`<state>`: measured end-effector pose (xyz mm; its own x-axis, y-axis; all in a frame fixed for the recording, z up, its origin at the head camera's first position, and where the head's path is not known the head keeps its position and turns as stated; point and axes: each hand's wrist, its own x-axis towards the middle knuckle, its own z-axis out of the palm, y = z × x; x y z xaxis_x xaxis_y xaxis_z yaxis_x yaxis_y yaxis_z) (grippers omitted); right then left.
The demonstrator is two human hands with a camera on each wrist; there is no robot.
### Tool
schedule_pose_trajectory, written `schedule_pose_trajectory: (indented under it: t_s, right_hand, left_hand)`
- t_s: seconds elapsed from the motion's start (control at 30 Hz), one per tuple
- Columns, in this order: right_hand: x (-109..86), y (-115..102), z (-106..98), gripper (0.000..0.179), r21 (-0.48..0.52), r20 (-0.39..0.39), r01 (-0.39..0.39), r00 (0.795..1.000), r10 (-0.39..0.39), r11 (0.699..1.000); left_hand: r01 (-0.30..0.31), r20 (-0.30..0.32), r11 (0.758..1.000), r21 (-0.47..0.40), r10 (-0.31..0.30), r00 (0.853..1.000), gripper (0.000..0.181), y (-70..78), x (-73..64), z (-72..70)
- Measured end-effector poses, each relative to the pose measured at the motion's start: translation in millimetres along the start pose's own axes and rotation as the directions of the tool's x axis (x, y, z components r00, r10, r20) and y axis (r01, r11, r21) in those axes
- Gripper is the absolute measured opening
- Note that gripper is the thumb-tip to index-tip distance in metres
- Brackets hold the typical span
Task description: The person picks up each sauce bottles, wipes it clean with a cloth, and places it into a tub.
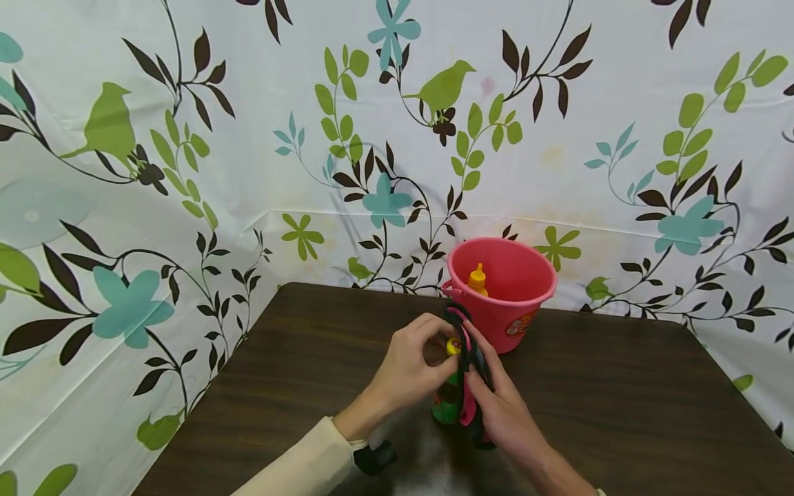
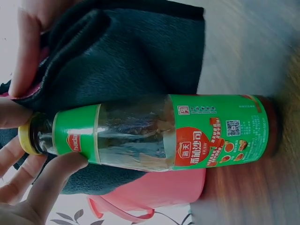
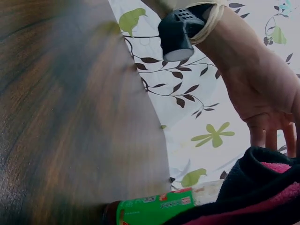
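Observation:
A ketchup bottle [image 2: 136, 133] with green labels and a yellow cap [image 1: 453, 346] stands on the table. My left hand [image 1: 406, 358] grips it at the top, fingers round the cap and thumb [image 2: 61, 171] against the neck label. In my right hand [image 1: 505, 406] is a folded cloth [image 1: 469, 403], dark on one face and pink on the other. The cloth hangs close along the bottle's side and hides part of it in the head view. From the right wrist, the cloth [image 3: 253, 183] overlaps the bottle's upper end, and the green label [image 3: 154, 208] shows below.
Behind my hands stands a pink bucket [image 1: 502, 320] holding a yellow squeeze bottle [image 1: 477, 280] with a pointed tip. The dark wooden table [image 1: 620, 399] reaches back to a white leaf-and-bird patterned sheet [image 1: 533, 158]. A black wrist camera [image 1: 375, 457] is strapped to my left wrist.

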<state>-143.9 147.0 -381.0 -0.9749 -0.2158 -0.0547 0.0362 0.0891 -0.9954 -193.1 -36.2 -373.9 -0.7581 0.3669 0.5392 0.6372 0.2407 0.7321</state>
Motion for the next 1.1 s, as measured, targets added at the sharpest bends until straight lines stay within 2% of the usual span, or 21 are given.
schedule_pose_trajectory:
  t_s: [0.13,0.33,0.53,0.7,0.83,0.9,1.1]
  right_hand:
    - [4.3,3.5,1.7,0.055,0.015,0.014,-0.009,1.000,0.009,1.000]
    - [7.0,7.5,2.8,0.056,0.032,0.019,-0.005,1.000,0.004,0.999]
    - [9.0,17.3,0.8,0.058,0.006,0.021,-0.010,1.000,0.010,1.000]
    - [12.6,31.2,-2.1,0.048,-0.017,0.008,-0.026,1.000,0.026,1.000]
    - [13.8,42.8,-3.9,0.043,-0.032,0.001,-0.010,1.000,0.010,0.999]
    - [13.6,48.8,-5.2,0.048,-0.035,0.016,-0.007,1.000,0.007,0.999]
    - [14.6,60.3,-13.2,0.053,-0.103,0.061,-0.059,0.996,0.066,0.993]
  left_hand:
    - [0.021,0.010,1.000,-0.012,-0.021,1.000,0.021,-0.9,1.1,-1.5]
    - [0.020,0.005,1.000,-0.003,-0.020,1.000,0.021,-0.9,1.9,-1.6]
    - [0.053,0.001,0.999,0.007,-0.053,0.999,0.022,1.6,2.6,-1.5]
    - [0.091,0.023,0.996,-0.011,-0.090,0.996,0.023,2.1,3.0,0.1]
    - [0.080,0.026,0.997,0.000,-0.080,0.996,0.024,2.0,3.1,0.9]
    - [0.068,0.023,0.998,0.012,-0.068,0.997,0.024,1.9,3.0,0.9]
    - [0.052,0.026,0.998,0.031,-0.052,0.998,0.024,2.3,2.7,0.2]
